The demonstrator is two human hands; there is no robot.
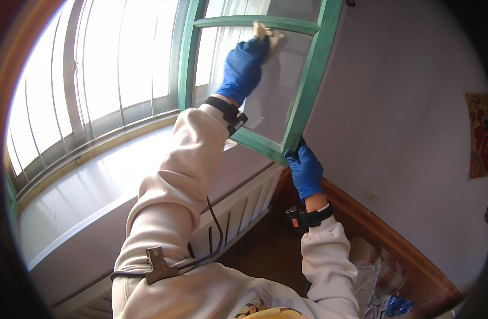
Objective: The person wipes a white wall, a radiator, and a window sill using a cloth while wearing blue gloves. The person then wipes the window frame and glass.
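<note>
A green-framed window sash (313, 87) with glass panes stands swung inward from the window. My left hand (246, 67), in a blue glove, holds a crumpled beige cloth (273, 42) near the top of the lower glass pane (277, 91), just below the green crossbar (260, 22). Gloved in blue too, my right hand (305, 167) grips the bottom right corner of the sash, its fingertips partly hidden by the frame. Each wrist bears a black strap with a small device.
Left of the sash is a window with vertical bars (118, 60) above a white sill (88, 179). A white slatted radiator cover (236, 207) runs below. Bags and wrapped items (367, 275) lie at lower right, beside brown wooden skirting (391, 243) and a wall socket (370, 196).
</note>
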